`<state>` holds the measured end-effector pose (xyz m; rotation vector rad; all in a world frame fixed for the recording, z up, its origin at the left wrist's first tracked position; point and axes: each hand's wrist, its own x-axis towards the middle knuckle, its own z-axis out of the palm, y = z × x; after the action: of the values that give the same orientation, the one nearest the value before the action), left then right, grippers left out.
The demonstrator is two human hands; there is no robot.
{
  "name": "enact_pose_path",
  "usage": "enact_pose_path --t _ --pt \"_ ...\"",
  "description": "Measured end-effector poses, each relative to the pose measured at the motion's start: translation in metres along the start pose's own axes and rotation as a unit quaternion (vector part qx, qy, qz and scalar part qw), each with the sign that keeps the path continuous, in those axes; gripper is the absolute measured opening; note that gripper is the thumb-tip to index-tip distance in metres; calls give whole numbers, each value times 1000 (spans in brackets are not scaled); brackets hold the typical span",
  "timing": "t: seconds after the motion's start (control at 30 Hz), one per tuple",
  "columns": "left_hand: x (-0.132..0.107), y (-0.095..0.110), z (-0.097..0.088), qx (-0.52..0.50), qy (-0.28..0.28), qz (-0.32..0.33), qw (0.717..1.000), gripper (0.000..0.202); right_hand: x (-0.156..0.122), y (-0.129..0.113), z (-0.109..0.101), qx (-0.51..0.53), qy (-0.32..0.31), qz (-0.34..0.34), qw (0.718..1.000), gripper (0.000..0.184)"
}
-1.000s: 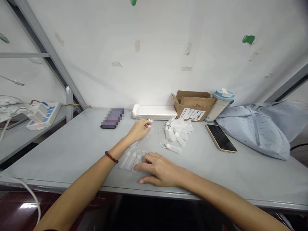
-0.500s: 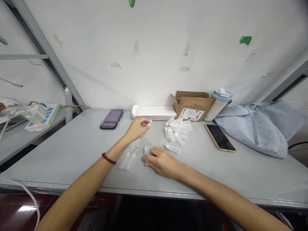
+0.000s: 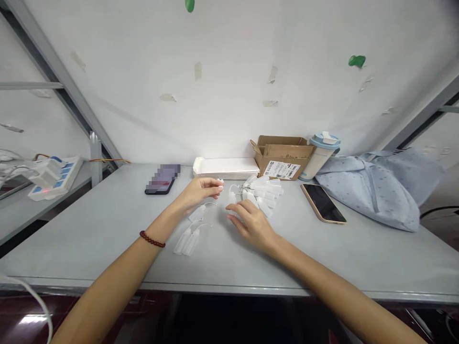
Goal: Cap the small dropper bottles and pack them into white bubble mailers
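Here we are, centre frame: our left hand (image 3: 201, 192) pinches a small white piece (image 3: 221, 183); our right hand (image 3: 255, 225), lower and rightward, grips a translucent white corded plastic tube (image 3: 232, 197), near a heap of whitish plastic tubes (image 3: 265, 194).

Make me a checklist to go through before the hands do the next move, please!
1. Left hand pinching its small white piece: ok.
2. Right hand at a bottle-shaped piece: ok.
3. Right hand's grip firm: cannot tell, because the fingers hide part of that piece.
4. Loose pieces near the left wrist, apart from the pile: ok, three show.
5. Pile neatly lined up: not ok, its pieces overlap and fan out.
6. Phone on the right out from under both hands: ok.
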<state>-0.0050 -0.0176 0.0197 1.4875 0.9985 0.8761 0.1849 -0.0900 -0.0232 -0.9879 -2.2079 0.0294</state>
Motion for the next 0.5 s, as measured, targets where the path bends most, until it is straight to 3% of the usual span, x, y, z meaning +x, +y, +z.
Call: enact_pose_path --t 0.17,0.5 --pt "-1 -2 0 -34 -82 -3 996 30 1 -1 -3 39 15 8 999 16" --pt "-4 1 0 -59 -129 26 990 22 0 -3 -4 102 -19 7 995 9"
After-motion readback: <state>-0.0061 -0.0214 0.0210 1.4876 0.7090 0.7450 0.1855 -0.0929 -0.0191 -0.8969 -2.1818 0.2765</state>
